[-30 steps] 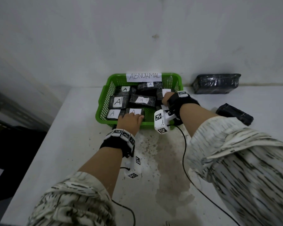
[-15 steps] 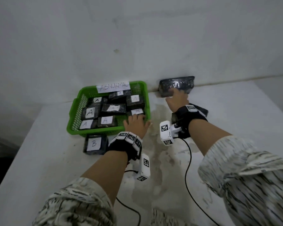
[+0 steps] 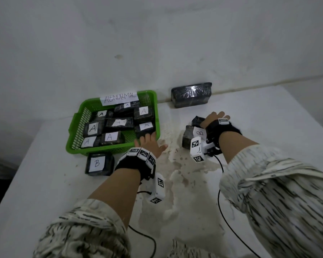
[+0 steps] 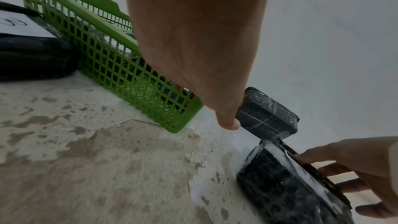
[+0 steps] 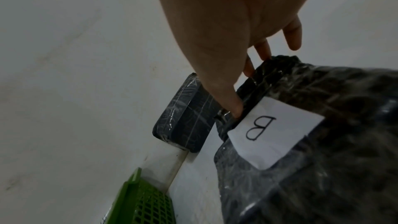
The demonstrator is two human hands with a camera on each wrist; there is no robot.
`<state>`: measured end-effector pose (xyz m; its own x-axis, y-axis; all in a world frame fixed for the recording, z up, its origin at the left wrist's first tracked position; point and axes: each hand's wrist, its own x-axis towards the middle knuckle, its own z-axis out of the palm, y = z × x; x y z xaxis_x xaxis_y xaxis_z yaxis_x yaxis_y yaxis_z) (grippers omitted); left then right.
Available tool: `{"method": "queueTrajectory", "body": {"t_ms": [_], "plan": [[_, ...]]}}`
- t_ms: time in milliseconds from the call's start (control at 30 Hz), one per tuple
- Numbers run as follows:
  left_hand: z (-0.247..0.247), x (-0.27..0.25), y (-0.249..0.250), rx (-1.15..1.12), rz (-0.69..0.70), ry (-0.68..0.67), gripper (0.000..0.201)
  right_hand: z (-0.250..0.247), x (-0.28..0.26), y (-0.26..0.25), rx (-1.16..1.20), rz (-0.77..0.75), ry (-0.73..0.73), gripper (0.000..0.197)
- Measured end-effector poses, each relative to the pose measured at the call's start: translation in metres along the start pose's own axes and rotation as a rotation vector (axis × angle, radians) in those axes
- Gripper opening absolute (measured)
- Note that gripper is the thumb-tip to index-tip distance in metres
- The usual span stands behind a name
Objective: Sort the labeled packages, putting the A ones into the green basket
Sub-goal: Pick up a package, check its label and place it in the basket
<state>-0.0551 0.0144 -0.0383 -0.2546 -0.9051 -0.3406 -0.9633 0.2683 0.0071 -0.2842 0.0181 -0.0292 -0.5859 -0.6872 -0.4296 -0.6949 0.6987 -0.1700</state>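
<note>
The green basket [image 3: 76, 131] tagged ABNORMAL holds several black packages labelled A [image 3: 92, 128]. My left hand [image 3: 150, 144] rests on the basket's near right corner [image 4: 185, 125], thumb out, holding nothing; its fingers are hidden in the left wrist view. To the right, my right hand [image 3: 214, 119] grips the far edge of a black package labelled B [image 3: 187, 136], tipped up on the table. The right wrist view shows the thumb [image 5: 232, 106] by the B label [image 5: 275, 135] and the fingers over the far edge. Another B package [image 3: 98, 164] lies before the basket.
A larger black wrapped block [image 3: 191, 94] stands against the wall, right of the basket and beyond my right hand. A second dark package edge [image 3: 198, 120] shows behind the held one. The white table [image 3: 268, 127] is stained in the middle. Cables trail from both wrists.
My right hand left the basket, reached to the block at the wall, then came back and took hold of the B package. The left hand stayed at the basket's corner. The view swung right.
</note>
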Motion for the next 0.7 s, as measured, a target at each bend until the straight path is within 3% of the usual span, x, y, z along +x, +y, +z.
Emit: {"method": "queueTrajectory", "body": {"t_ms": [133, 233, 367, 500, 600, 633, 700], "plan": [[-0.001, 0.0, -0.001, 0.029, 0.007, -0.005, 0.077, 0.005, 0.006, -0.004, -0.039, -0.004, 0.009, 0.054], [-0.002, 0.0, -0.001, 0.041, 0.006, -0.012, 0.078, 0.005, 0.01, -0.007, 0.076, -0.019, -0.044, 0.063], [-0.003, 0.001, -0.001, 0.037, 0.01, -0.027, 0.08, 0.005, 0.011, -0.006, 0.295, -0.112, -0.106, 0.044], [-0.009, 0.004, -0.002, -0.016, 0.01, -0.099, 0.082, -0.006, -0.005, -0.012, 0.384, -0.088, 0.068, 0.055], [-0.019, 0.013, -0.005, -0.173, 0.016, -0.182, 0.072, -0.016, -0.015, -0.02, 0.444, -0.197, 0.201, 0.028], [-0.022, 0.017, -0.007, -0.258, 0.023, -0.166, 0.067, -0.02, -0.021, -0.024, 0.48, -0.244, 0.234, 0.02], [-0.03, 0.017, -0.01, -0.485, 0.04, -0.058, 0.059, -0.024, -0.034, -0.032, 0.544, -0.328, 0.301, 0.029]]}}
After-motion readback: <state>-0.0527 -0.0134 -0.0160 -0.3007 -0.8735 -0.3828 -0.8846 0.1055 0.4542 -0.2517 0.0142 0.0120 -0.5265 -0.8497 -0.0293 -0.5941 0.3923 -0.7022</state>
